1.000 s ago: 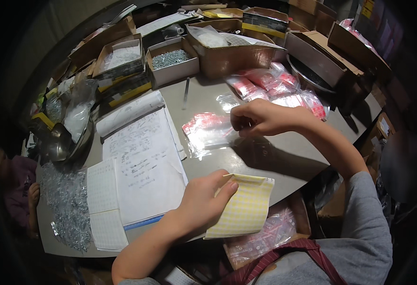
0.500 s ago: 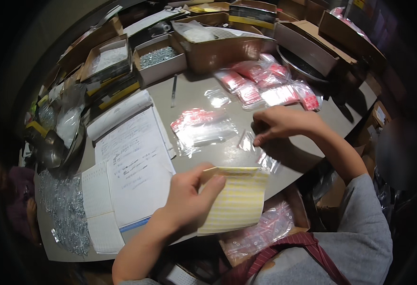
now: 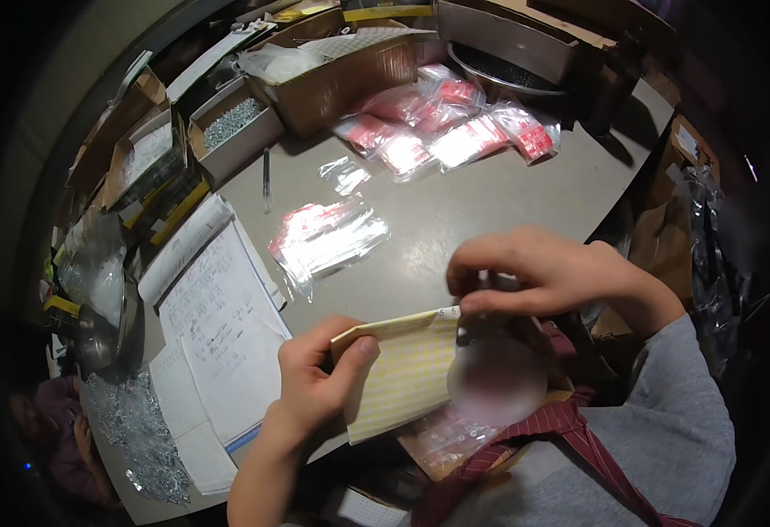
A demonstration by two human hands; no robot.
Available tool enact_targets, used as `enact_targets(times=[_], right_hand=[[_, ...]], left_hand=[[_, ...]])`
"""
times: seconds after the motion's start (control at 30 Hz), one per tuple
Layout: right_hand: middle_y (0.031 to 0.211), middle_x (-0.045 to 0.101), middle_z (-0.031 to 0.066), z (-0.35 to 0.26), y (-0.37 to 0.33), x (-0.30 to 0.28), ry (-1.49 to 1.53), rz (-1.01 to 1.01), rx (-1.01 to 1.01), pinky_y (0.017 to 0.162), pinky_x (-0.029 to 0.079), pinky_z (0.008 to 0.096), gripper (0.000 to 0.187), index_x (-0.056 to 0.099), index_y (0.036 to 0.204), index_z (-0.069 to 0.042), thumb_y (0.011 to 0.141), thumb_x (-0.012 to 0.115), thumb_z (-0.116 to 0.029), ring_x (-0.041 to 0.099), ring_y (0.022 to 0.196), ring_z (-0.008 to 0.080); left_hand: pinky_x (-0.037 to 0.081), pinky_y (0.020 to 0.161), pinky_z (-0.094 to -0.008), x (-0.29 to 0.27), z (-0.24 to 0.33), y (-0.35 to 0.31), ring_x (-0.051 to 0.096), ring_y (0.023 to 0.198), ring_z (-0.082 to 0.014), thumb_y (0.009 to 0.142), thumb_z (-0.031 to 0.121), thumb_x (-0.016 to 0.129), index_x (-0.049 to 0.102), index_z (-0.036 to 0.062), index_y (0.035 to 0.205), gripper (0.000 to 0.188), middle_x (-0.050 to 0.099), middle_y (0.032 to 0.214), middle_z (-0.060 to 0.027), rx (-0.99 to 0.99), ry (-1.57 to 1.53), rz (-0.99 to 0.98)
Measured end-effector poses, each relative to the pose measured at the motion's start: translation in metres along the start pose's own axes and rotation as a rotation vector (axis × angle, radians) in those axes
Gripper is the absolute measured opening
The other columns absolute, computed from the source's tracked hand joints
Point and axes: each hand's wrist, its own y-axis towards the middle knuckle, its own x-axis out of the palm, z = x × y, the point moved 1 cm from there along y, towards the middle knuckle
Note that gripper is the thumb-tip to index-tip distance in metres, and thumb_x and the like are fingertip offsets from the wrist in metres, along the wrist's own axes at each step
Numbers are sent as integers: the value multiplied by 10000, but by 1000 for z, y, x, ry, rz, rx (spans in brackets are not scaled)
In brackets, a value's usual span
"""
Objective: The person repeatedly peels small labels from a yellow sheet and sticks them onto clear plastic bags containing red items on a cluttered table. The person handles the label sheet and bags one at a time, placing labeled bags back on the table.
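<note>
My left hand (image 3: pixel 322 373) grips a folded sheet of yellow-and-white striped labels (image 3: pixel 402 373) by its left side, thumb on the front. The sheet is tilted above the table's front edge. At its upper right corner is my right hand (image 3: pixel 534 277), fingers curled and thumb tip against or very near the corner. What those fingers pinch, if anything, is hidden. A stack of flat clear bags with red print (image 3: pixel 328 237) lies on the table beyond my left hand. Behind it sits a small clear bag (image 3: pixel 344 176).
Filled red-printed bags (image 3: pixel 455 132) lie at the back, before a brown box (image 3: pixel 350 88). A box of screws (image 3: pixel 231 123), a pen (image 3: pixel 267 180), an open notebook (image 3: pixel 214 307) and a heap of metal parts (image 3: pixel 143 430) stand or lie leftward. A box of bagged washers (image 3: pixel 446 439) is below the sheet.
My right hand has come nearer, from the table to the label sheet's corner. The small clear bags that lay under it no longer show on the table. The view has shifted rightward.
</note>
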Motion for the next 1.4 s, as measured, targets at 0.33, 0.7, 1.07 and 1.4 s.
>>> enact_targets(times=[0.33, 0.7, 1.07, 1.4], right_hand=[[975, 583, 173, 1, 15, 31, -294, 87, -157, 807, 513, 456, 329, 563, 1016, -22, 710, 681, -50, 604, 912, 386], [955, 567, 150, 3, 66, 11, -163, 264, -307, 752, 502, 435, 165, 564, 992, -29, 846, 628, 13, 604, 890, 353], [937, 627, 175, 35, 69, 5, -279, 4, -11, 756, 517, 438, 239, 592, 1024, -9, 810, 684, -62, 648, 883, 377], [796, 662, 157, 51, 78, -27, -172, -124, 155, 707, 513, 401, 271, 639, 989, 44, 894, 666, -208, 657, 759, 244]], left_hand=[[485, 686, -248, -1, 1, -1, 593, 769, -77, 966, 102, 688, 689, -53, 1043, 174, 694, 857, -41, -111, 113, -9], [543, 726, -319, -1, -15, -2, 681, 793, -134, 971, 221, 678, 696, -5, 1104, 262, 749, 876, -105, -195, -24, 83], [475, 609, -303, 6, 0, -1, 569, 647, -113, 956, 259, 694, 701, 29, 988, 232, 651, 725, -76, 3, 287, -20], [500, 623, -325, 13, 3, -3, 626, 650, -185, 954, 262, 703, 696, 29, 971, 234, 665, 736, -125, 64, 312, -104]])
